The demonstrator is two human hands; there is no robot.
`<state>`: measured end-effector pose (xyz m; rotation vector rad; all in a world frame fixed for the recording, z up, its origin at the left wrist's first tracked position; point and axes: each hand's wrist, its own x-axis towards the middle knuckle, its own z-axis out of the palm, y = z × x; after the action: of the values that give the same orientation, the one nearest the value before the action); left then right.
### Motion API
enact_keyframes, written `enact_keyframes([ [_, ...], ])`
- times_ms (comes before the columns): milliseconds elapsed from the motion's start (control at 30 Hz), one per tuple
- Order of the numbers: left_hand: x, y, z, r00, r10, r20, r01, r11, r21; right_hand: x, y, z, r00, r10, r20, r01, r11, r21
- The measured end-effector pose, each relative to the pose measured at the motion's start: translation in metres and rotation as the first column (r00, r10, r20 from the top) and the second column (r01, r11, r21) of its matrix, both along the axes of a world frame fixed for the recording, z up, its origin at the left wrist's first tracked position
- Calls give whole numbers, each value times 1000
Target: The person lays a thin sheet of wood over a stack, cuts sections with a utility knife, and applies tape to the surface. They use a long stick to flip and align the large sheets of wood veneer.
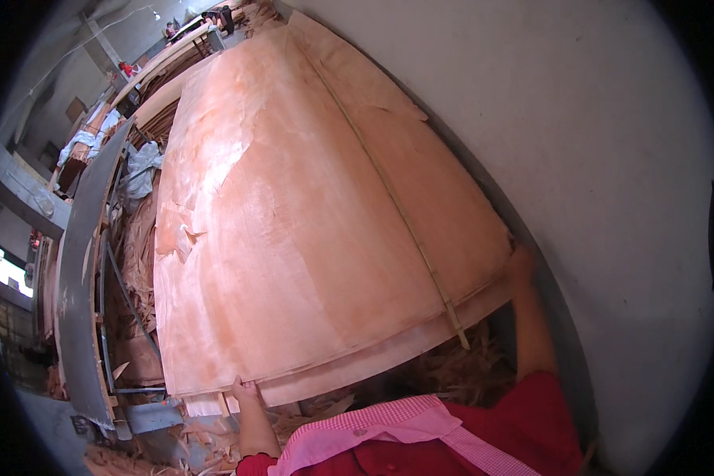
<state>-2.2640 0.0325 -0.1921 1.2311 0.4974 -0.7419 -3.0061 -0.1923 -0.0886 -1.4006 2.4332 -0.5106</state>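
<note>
A broad stack of thin, pinkish-tan wood veneer sheets (317, 206) stretches away before me. Its near edge hangs in uneven layers, and a torn patch shows on the left side. My left hand (247, 389) is closed on the near edge of the veneer, left of the middle, thumb on top and the other fingers mostly hidden beneath. At the near right corner, close to the wall, my right hand (520, 260) grips the side edge, its fingers partly hidden. A long narrow wooden strip (385, 181) lies lengthwise over the sheets, its near end jutting past the edge.
A plain grey wall (595, 159) runs along the right. On the left stands a dark board (87, 270) beside a metal frame and crumpled veneer scraps (137, 254). More scraps (460, 371) litter the floor below the near edge. Further stacks (163, 99) and people are far back.
</note>
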Motion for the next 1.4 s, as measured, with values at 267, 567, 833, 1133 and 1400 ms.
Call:
enact_keyframes([
  [267,30,10,1,997,31,-67,-39,991,-131,161,121,-32,972,146,184,-196,938,288],
  [567,119,41,19,990,68,-120,-88,982,-164,184,174,8,961,1,275,-11,999,35],
  [833,165,54,-13,972,-186,-144,162,973,-165,211,285,18,989,-137,52,134,989,60],
  [1133,183,50,-7,987,-90,-134,53,965,-258,221,348,-1,971,-118,207,115,993,29],
  [1400,278,62,-2,993,60,98,-42,983,-181,304,371,17,950,-57,307,55,998,16],
])
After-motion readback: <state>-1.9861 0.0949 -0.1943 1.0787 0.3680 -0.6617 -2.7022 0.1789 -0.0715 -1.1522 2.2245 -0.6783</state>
